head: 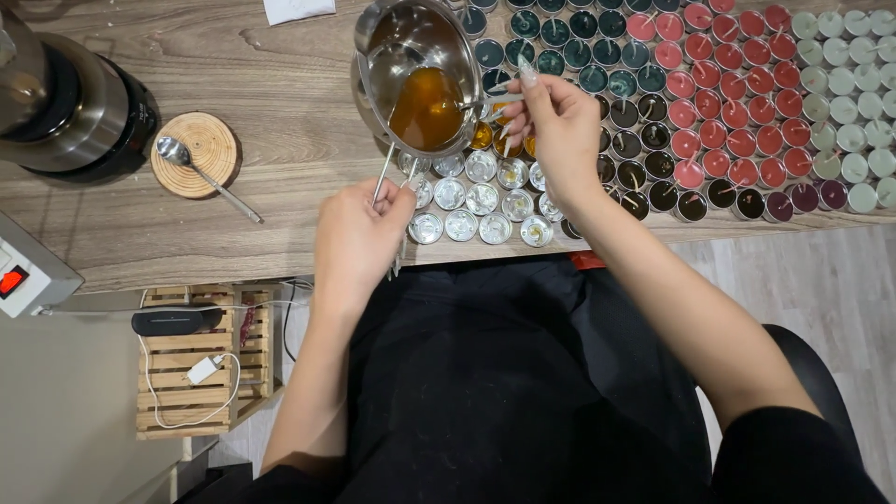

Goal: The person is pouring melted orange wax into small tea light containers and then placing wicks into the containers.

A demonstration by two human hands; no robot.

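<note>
Head view, single frame. My right hand (557, 126) grips the handle of a steel pouring pot (411, 70), fingers curled round it; the pot is tilted above the table (280, 103) and holds amber liquid wax (427, 110). Its spout hangs over a cluster of small foil cups (481, 198) near the table's front edge; a few cups just under the spout already show amber fill, the rest look bare with wicks. My left hand (359, 238) sits at the table edge, fingers pinched on a thin metal rod (384, 174) that points up toward the pot's underside. Right of the pot: rows of filled cups, dark green (560, 42), red (728, 103), pale green (854, 103), near-black (644, 173). Left side: spoon (201, 173) lying across a round wooden coaster (196, 154), beside a dark steel appliance (70, 93).
</note>
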